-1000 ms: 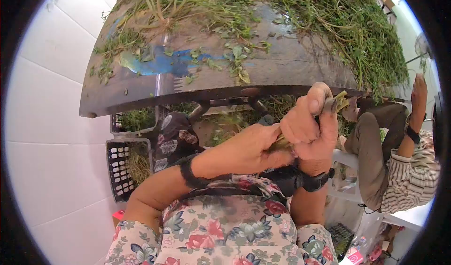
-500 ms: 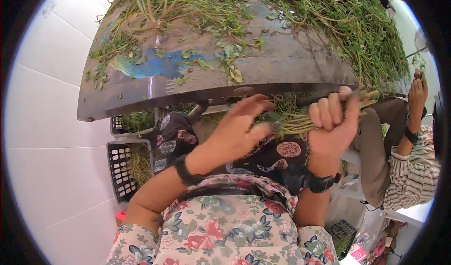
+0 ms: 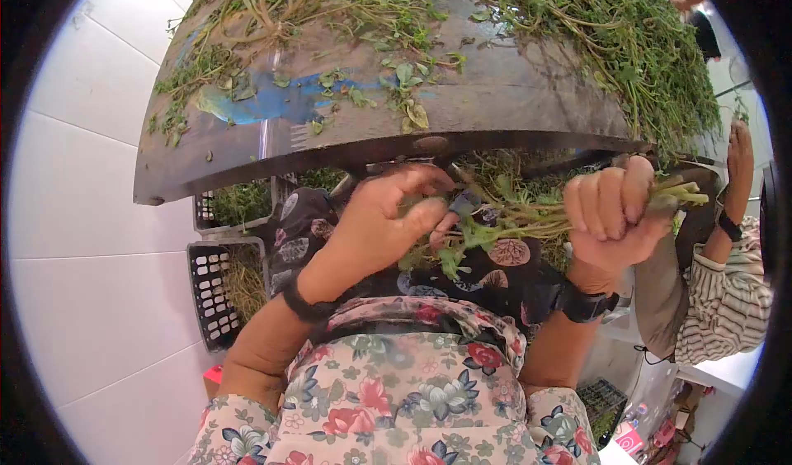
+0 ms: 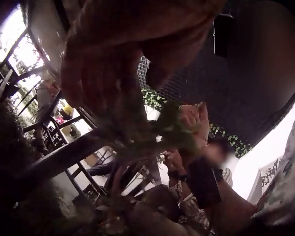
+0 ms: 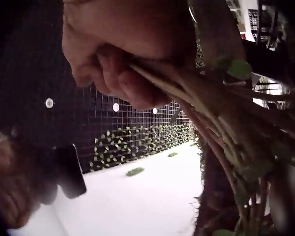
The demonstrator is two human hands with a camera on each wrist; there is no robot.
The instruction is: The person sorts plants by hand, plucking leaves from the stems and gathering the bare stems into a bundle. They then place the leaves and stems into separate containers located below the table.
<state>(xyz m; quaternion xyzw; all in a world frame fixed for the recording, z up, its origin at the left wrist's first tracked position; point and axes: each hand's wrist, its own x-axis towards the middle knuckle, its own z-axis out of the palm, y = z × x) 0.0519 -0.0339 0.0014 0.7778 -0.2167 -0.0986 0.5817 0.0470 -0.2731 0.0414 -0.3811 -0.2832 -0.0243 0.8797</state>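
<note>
My right hand (image 3: 615, 213) grips a bundle of green stems (image 3: 536, 221) below the table's front edge. Cut-looking stem ends stick out to the right of the fist, and leafy tops spread leftward. In the right wrist view its fingers (image 5: 137, 88) are curled round the thick stems (image 5: 211, 113). My left hand (image 3: 379, 221) hovers by the leafy end, fingers bent and apart from the thumb. The left wrist view shows this hand (image 4: 123, 59) dark and blurred above some leaves (image 4: 172, 130); whether it touches them is unclear.
The table (image 3: 355, 127) bears loose leaves and a large heap of greens (image 3: 627, 52) at the right. Black crates (image 3: 216, 296) with plants stand lower left. Another person in a striped sleeve (image 3: 726, 287) sits at the right.
The hands were together at the bundle; my left hand has come away and moved left. My right hand has moved right with the stems, and their leafy ends now show between the hands.
</note>
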